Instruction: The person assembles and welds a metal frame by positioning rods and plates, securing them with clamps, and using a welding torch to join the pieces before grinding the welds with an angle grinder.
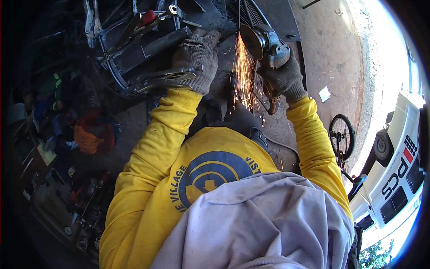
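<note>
My right hand (286, 80), in a grey knitted glove, is wrapped round an angle grinder (274, 50). The grinder's disc (251, 42) stands on edge at the work surface, and a stream of orange sparks (244, 74) falls from it toward my legs. My left hand (197, 57), also gloved, is closed at the end of a dark metal tube (154, 48), left of the sparks; what its fingers grip is hidden. Locking pliers (168, 80) lie across by the left wrist. More locking pliers (92, 22) clamp the metal frame farther left.
The dark metal table (283, 15) carries thin rods beside the grinder. On the right are a bicycle wheel (341, 136), a white van (394, 166) and a white scrap (324, 93) on the ground. A cable (280, 142) runs near my legs. An orange cloth (87, 140) shows in the shadow at left.
</note>
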Action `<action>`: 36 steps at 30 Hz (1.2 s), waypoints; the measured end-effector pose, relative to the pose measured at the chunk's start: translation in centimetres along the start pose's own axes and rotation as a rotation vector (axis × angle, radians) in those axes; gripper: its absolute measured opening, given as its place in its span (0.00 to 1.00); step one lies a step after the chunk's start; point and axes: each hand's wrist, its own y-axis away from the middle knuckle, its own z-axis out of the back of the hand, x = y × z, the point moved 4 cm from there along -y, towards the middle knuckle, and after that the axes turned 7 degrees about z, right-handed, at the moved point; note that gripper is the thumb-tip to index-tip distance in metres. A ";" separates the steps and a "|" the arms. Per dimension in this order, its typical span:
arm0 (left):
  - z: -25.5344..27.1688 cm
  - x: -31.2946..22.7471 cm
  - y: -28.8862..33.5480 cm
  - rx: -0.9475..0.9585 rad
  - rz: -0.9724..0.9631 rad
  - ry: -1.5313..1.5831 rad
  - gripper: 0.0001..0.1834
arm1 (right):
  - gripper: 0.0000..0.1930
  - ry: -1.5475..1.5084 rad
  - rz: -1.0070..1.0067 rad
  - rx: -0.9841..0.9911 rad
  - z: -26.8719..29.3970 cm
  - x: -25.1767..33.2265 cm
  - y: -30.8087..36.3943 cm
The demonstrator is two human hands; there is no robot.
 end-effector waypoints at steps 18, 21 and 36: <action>0.2 -0.1 0.0 -0.022 -0.007 0.008 0.22 | 0.44 -0.005 0.034 -0.027 -0.5 -1.7 -0.1; 0.1 0.0 -0.1 0.017 0.022 0.000 0.22 | 0.43 -0.024 0.000 0.003 -0.4 -1.0 -0.1; 0.0 0.0 0.0 -0.017 0.002 0.026 0.21 | 0.42 0.023 -0.032 -0.036 -0.5 -0.5 -0.1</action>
